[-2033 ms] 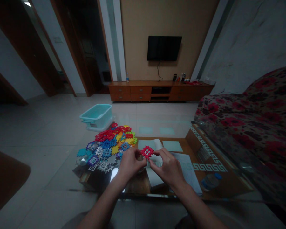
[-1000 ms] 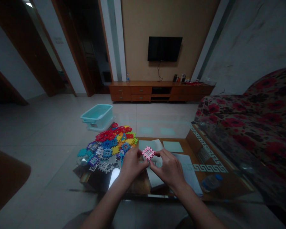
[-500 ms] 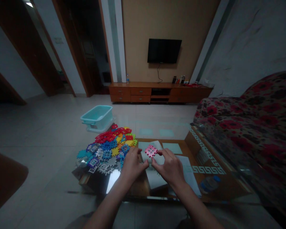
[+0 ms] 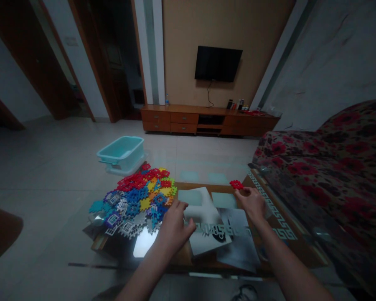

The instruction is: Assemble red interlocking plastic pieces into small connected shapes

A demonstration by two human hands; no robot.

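Observation:
A small red interlocking toy piece (image 4: pixel 236 184) with notched edges is pinched between the thumb and fingertips of my right hand (image 4: pixel 253 204). That hand is held out to the right, above the glass table. My left hand (image 4: pixel 174 228) hovers near the middle of the table, thumb apart from the fingers, with nothing visible between them. Just left of it lies a heap of interlocking plastic pieces (image 4: pixel 138 194) in red, blue, yellow, white, purple and other colours. Some white and purple ones have window shapes.
A light-blue plastic bin (image 4: pixel 122 150) stands behind the heap, at the left. Papers (image 4: pixel 207 246) show around the table's middle. A flowered sofa (image 4: pixel 301 154) is on the right. Farther back are a low wooden cabinet (image 4: pixel 181 119) and a wall television (image 4: pixel 218 63).
My hands have moved apart. Both were at a pinkish-red piece over the table's middle; now my right hand holds a red piece farther right and away, while my left hand is free of it.

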